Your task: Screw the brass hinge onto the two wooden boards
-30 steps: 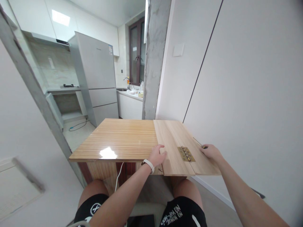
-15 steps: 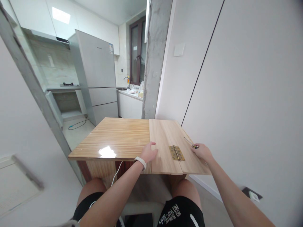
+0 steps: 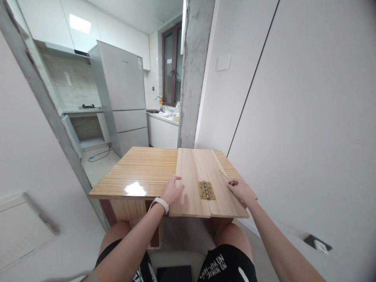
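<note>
Two pale wooden boards (image 3: 188,168) lie side by side on a glossy striped table (image 3: 147,164). A brass hinge (image 3: 207,190) spans the seam between them, toward their near end. My left hand (image 3: 172,190), a white band on its wrist, rests at the left board's left edge with thumb and fingers apart. At the right board, my right hand (image 3: 241,190) is closed around the dark and yellow handle of a screwdriver (image 3: 233,183), whose thin shaft points up and left over the board.
A wall (image 3: 293,117) rises close on the right, with a socket (image 3: 319,243) low down. Behind the table stand a grey pillar (image 3: 194,78) and a fridge (image 3: 126,86). My knees are under the table's near edge.
Both boards and the hinge have shifted left across the table, and both hands have moved left with them. A strip of tabletop now shows right of the boards.
</note>
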`<state>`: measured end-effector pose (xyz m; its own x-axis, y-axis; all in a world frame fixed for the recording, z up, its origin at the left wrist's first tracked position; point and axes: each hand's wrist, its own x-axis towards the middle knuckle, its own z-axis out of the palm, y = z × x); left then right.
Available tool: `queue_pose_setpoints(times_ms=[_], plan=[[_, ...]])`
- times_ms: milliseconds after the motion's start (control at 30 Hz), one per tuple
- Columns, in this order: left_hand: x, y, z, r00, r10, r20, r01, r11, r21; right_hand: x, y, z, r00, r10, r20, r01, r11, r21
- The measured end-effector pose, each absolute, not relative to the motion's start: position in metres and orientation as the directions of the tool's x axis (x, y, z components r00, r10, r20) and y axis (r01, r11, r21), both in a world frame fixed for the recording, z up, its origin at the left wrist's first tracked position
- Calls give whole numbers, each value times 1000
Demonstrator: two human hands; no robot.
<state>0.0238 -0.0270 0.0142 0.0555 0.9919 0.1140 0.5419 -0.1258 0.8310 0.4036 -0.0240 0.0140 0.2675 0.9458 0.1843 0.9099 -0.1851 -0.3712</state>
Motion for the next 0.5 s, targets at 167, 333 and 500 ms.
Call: queue_pose_setpoints(times_ms=[167,333,500], plan=[[8,-40,21,157,973,169,648,-231,726,385,-32,12,233,951,201,907,-138,-397],[-2,-58,25,472,879,71,706,-425,566,380,-35,8,216,955,204,909,-121,-399],[1,-69,22,591,802,84,711,-567,415,381,-32,8,227,955,191,914,-141,-381]])
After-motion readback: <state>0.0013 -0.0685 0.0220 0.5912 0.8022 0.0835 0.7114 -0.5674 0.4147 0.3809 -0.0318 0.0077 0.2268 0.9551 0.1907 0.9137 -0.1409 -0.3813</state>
